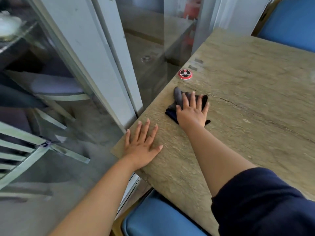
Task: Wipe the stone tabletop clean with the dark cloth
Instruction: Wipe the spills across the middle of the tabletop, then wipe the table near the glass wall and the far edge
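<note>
The stone tabletop (247,103) is tan and rough, with a dark crack running across it. A dark cloth (177,99) lies crumpled near the table's left edge. My right hand (192,111) presses flat on top of the cloth, fingers spread, covering most of it. My left hand (141,142) rests flat on the bare stone at the near left corner, fingers apart, holding nothing.
A round red and black call button (185,74) sits on the table just beyond the cloth, with two small grey marks (196,64) past it. A glass partition (102,65) borders the table's left edge. Blue seats stand at the near side (158,218) and far right (289,19).
</note>
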`<state>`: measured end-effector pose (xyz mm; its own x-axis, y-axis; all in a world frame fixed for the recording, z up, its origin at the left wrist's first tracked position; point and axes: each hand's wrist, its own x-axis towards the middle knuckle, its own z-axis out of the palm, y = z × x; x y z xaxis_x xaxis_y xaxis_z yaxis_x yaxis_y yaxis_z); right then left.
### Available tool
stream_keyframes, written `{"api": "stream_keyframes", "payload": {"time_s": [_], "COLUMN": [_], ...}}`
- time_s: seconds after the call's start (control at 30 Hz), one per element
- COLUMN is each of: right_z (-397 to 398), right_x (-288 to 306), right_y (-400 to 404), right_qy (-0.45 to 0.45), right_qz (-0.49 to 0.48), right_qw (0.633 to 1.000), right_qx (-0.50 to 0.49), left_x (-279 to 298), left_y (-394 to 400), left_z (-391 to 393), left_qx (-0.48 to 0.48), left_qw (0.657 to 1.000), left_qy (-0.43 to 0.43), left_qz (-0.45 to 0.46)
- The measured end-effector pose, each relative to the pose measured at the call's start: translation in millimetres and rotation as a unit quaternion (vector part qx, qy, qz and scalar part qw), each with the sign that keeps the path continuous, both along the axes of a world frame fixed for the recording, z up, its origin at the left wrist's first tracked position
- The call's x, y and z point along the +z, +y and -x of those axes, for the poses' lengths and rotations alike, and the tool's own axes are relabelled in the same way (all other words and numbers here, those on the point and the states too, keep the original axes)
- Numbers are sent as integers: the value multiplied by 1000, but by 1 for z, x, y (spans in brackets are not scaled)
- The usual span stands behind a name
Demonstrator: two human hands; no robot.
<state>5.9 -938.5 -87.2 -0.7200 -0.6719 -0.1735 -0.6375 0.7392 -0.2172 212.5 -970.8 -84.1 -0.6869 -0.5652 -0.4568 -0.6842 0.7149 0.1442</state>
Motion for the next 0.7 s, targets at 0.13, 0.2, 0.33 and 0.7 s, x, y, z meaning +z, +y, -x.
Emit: {"api": "stream_keyframes", "payload": {"time_s": [0.13, 0.2, 0.33, 0.7], "right_z": [-32, -31, -10, -117], "right_x": [2, 2, -5, -10], "right_y": [28, 57, 79, 110], "right_qy": [36, 22, 24, 41], "right_qz": [42, 54, 104, 47], "right_qw": [963, 936, 976, 934], "right_qx": [264, 346, 192, 352], "left_x": [3, 5, 5, 2], "left_y": [1, 2, 2, -2], "left_z": [2, 2, 0, -7], "left_qx": [33, 45, 43, 126], "left_qw": [999, 998, 997, 960], "left_qy": [18, 34, 54, 223], "left_qz": [-14, -27, -33, -111]}}
